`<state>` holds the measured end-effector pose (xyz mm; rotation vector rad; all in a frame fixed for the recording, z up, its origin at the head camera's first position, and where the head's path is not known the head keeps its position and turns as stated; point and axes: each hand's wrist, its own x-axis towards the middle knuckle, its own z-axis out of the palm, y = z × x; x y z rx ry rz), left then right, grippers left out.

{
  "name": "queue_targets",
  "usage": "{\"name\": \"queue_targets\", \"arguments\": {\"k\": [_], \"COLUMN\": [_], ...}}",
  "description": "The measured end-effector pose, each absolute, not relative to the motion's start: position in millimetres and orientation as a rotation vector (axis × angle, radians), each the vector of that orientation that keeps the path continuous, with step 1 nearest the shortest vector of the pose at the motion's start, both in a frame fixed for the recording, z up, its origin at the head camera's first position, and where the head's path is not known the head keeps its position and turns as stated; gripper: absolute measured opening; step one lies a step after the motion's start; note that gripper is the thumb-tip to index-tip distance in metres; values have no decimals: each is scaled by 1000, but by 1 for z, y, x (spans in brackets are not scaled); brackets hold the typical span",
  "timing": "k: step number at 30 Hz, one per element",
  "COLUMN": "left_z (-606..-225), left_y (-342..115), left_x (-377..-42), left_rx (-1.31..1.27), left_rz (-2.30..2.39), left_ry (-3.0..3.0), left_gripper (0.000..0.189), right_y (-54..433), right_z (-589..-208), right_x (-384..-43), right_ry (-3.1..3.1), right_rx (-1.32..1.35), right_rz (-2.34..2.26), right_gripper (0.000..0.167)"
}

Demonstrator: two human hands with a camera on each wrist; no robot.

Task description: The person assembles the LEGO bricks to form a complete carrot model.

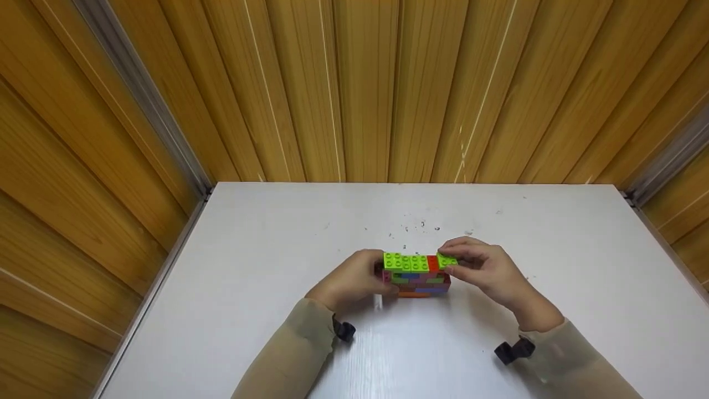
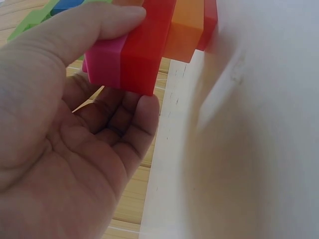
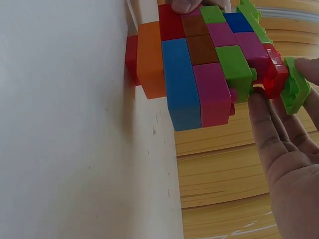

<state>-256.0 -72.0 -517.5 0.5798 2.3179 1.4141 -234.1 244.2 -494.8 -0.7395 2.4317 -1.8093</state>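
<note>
A wall of interlocking toy bricks stands on the white table, its layers in mixed colours. My left hand grips its left end, with the thumb across the side of a red brick and fingertips behind. At the right end, my right hand pinches a lime green brick between thumb and fingers. That brick is slightly tilted beside a bright red brick in the top row. Lime green bricks fill the rest of the top row. Low down, an orange brick shows.
The white table has small dark marks behind the wall. Wood-look panels rise at the back and sides, with grey metal posts in the corners. Black wrist mounts sit at both sleeves.
</note>
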Motion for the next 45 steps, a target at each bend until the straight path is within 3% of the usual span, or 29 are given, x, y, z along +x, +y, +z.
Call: {"name": "queue_targets", "arguments": {"k": [30,45], "left_z": [-519,-520], "left_y": [-73,-79], "left_x": [-256,-261], "left_rx": [583,604], "left_rz": [1387,1402], "left_ry": [2355,2296], "left_gripper": [50,54], "right_y": [237,252], "right_z": [-502,-507], "right_x": [-234,-251], "right_ry": [2391,2273], "right_rx": [-728,-299], "right_rz": [-1928,-1904], "right_gripper": [27,30]}}
